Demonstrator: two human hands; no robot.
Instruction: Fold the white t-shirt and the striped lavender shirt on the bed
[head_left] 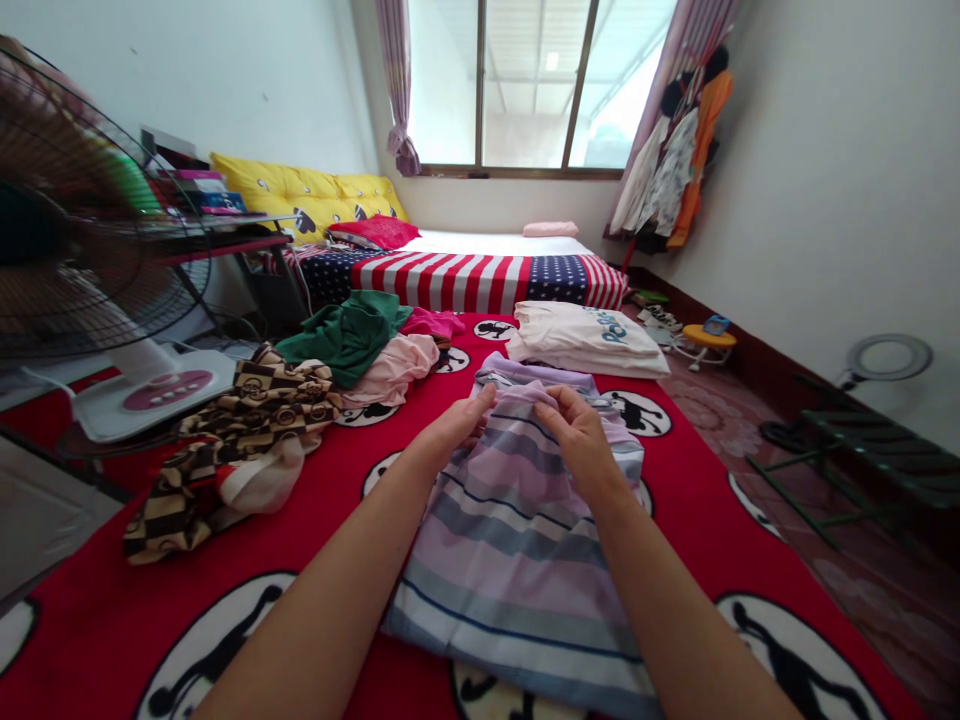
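Observation:
A pink, grey and lilac striped shirt (pixel 510 540) lies spread on a red blanket (pixel 345 480) with black-and-white figure prints. My left hand (pixel 454 430) pinches the shirt's far edge, fingers closed on the cloth. My right hand (pixel 581 440) grips the same fold just to the right, fingers curled over it. Both forearms reach forward across the shirt.
A heap of clothes lies to the left: a brown patterned garment (pixel 240 440), a green one (pixel 349 335), pink ones (pixel 394 368). A folded white shirt (pixel 585 338) sits ahead right. A standing fan (pixel 90 260) is at left, a stars-and-stripes mattress (pixel 480 275) behind, a green rack (pixel 870 440) at right.

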